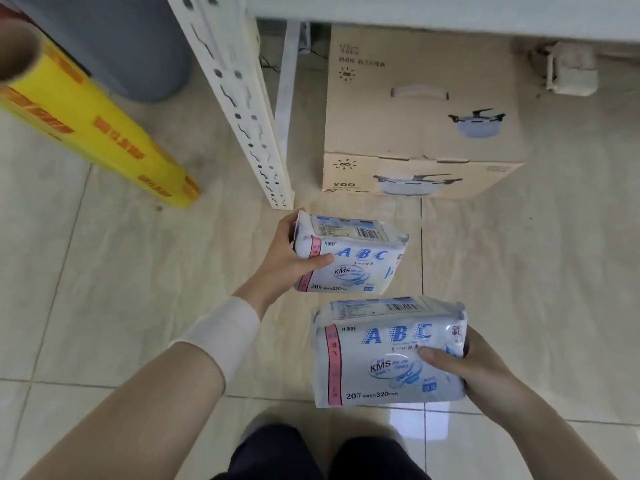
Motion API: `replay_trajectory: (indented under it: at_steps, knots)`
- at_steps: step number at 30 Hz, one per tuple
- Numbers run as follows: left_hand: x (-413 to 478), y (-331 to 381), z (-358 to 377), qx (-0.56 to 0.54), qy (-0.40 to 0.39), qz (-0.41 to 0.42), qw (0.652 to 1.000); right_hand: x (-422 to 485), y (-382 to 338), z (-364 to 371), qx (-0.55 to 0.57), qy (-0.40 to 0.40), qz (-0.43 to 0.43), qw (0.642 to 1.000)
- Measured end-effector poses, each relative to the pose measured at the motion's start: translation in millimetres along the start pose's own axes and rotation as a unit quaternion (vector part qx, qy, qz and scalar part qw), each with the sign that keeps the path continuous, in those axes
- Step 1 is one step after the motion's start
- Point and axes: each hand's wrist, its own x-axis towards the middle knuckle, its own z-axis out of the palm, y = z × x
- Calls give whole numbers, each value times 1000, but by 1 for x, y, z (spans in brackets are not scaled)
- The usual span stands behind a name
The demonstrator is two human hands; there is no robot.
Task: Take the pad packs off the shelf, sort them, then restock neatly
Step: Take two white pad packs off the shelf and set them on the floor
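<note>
Just in front of the cardboard pot box (422, 133), above the tiled floor (536, 271), the left hand (287, 261) grips one pad pack (353, 258) and the right hand (474, 368) grips another pad pack (384, 355); best lowered flat, labels matching, side by side.

Left hand (284, 261) and right hand (474, 368) each grip a pad pack (349, 258), near a cardboard box (422, 133) on the floor.
</note>
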Motion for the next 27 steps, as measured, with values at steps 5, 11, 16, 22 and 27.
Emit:
replay_trajectory:
  at_steps: [5, 11, 16, 22, 27]
  knots:
    - [58, -58, -5, 26, 2, 45, 999, 75, 34, -12, -27, -7, -23, 999]
    - [94, -96, -15, 24, -5, 88, 996, 134, 57, -17, -20, -4, -73, 997]
    - [105, -103, -26, 94, -34, 128, 987, 153, 71, -10, -19, -8, -103, 994]
    - [114, -104, -47, 141, -56, 154, 976, 161, 89, 13, -33, 16, -147, 989]
    - [115, -102, -56, 177, -38, 159, 971, 174, 96, 21, -38, 13, -173, 984]
